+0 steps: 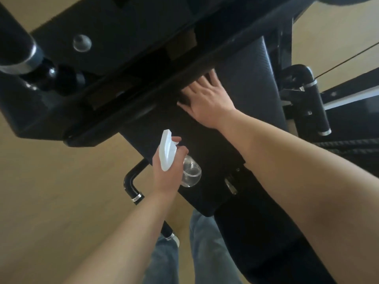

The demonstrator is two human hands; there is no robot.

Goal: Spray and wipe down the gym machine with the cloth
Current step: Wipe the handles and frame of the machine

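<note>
My two hands at the gym machine [123, 48], one spray bottle between them.

My left hand [168, 167] is raised on an outstretched arm, its fingers curled round the neck of the single clear spray bottle [191, 173]. The bottle's white head points away from me, over the near-left edge of the black pad [205, 144]. Farther out and to the right, my right hand [207, 99] lies palm down with its fingers straight, pressing on that pad. A dark fold [184, 98] under the fingertips may be the cloth; I cannot tell.
</note>
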